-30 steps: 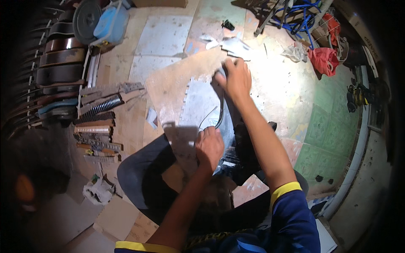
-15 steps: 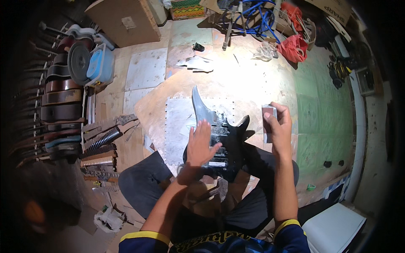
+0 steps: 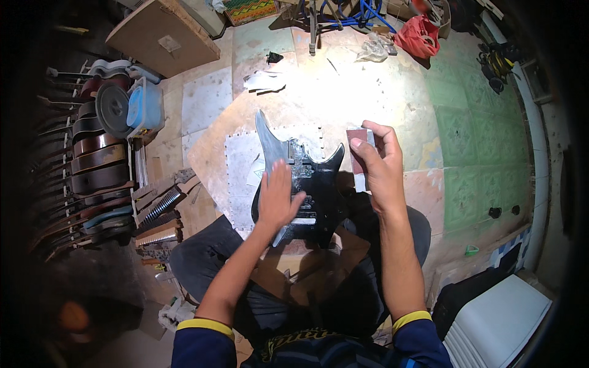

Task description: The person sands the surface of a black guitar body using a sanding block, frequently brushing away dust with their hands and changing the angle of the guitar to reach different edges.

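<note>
A black electric guitar body (image 3: 328, 193) lies between my knees, one long horn pointing away and sanded to grey along its edge. It has no neck, and its cavities show bare. My left hand (image 3: 277, 195) rests on its left side, palm down, fingers stretched and thumb apart. Off to the right of the body, my right hand (image 3: 385, 172) holds up a sanding block (image 3: 358, 161) wrapped in reddish-brown sandpaper. The thumb presses on its near face; the fingers go behind it. The block is apart from the guitar.
Several guitar bodies (image 3: 95, 162) stand racked along the left. Beside them are a blue plastic tub (image 3: 144, 107) and files and saws (image 3: 161, 208). A pale mat (image 3: 239, 150) lies under the guitar. A red bag (image 3: 418, 42) sits far right, a white box (image 3: 506, 322) near right.
The whole view has shifted. My right hand has come a little closer to the guitar with the block. My left hand stays flat on the body, which is turned slightly.
</note>
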Available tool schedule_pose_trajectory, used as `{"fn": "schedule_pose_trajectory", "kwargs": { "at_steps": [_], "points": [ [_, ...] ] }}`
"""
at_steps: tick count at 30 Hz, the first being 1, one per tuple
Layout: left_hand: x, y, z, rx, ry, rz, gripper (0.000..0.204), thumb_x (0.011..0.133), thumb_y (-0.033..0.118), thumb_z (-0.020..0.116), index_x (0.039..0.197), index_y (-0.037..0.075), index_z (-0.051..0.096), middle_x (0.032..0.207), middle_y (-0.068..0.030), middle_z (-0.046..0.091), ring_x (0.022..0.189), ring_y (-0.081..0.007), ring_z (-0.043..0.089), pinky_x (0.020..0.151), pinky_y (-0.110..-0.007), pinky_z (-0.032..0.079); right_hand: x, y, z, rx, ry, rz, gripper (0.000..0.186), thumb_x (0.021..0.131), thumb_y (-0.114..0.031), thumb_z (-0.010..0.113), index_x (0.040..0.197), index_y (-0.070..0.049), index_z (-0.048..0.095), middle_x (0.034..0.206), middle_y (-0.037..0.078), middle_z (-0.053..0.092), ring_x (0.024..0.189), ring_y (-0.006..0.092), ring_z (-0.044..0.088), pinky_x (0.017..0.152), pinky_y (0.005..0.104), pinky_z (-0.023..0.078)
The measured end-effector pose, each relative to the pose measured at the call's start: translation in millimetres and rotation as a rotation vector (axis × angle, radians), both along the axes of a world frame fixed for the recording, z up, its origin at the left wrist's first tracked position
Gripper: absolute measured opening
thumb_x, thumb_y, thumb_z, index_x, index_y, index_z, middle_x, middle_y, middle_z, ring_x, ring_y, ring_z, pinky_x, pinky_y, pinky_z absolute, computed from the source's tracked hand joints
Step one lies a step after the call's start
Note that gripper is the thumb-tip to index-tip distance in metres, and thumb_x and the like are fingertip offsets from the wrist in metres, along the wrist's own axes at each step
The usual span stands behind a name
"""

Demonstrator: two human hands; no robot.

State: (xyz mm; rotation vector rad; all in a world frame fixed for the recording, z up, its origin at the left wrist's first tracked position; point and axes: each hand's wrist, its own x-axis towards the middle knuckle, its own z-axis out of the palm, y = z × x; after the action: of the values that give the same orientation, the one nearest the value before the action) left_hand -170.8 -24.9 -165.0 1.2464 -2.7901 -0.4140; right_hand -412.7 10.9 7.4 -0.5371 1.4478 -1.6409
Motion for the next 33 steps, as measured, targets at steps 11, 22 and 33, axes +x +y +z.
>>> {"fn": "schedule_pose_trajectory", "kwargs": {
  "at_steps": [11, 22, 33],
  "points": [
    [10.5, -22.7, -9.0, -0.003, 0.039, 0.148, 0.088, 0.099, 0.055, 0.051, 0.157, -0.007, 0.028, 0.167, -0.0251, 0.024, 0.156, -0.0394, 0.019, 0.126, -0.055, 0.012, -5.7, 7.4, 3.2, -0.063, -0.012, 0.036, 0.044, 0.092, -0.009, 0.074, 0.127, 0.002, 0.052, 0.104, 0.011, 0.068, 0.084, 0.0108, 0.065, 0.070, 0.0251, 0.054],
    [-2.1, 39.9, 19.8, 0.093, -0.027, 0.126, 0.097, 0.092, 0.062, 0.060, 0.160, 0.001, 0.029, 0.168, -0.0201, 0.025, 0.156, -0.0370, 0.021, 0.123, -0.059, 0.012, -19.6, 12.9, -2.3, -0.084, 0.003, 0.003, 0.047, 0.091, -0.013, 0.076, 0.129, 0.002, 0.053, 0.102, 0.014, 0.070, 0.085, 0.0140, 0.068, 0.071, 0.0264, 0.056],
    [35.9, 179.3, -16.3, 1.027, -0.005, 0.035, 0.048, 0.098, 0.045, 0.050, 0.093, 0.004, 0.075, 0.083, -0.0149, 0.074, 0.077, -0.0343, 0.070, 0.077, -0.047, 0.054, -18.7, 6.6, -49.4, -0.086, 0.120, 0.006, 0.044, 0.090, -0.020, 0.078, 0.125, -0.001, 0.060, 0.101, 0.009, 0.067, 0.088, 0.0131, 0.063, 0.078, 0.0272, 0.054]
  ]
}}
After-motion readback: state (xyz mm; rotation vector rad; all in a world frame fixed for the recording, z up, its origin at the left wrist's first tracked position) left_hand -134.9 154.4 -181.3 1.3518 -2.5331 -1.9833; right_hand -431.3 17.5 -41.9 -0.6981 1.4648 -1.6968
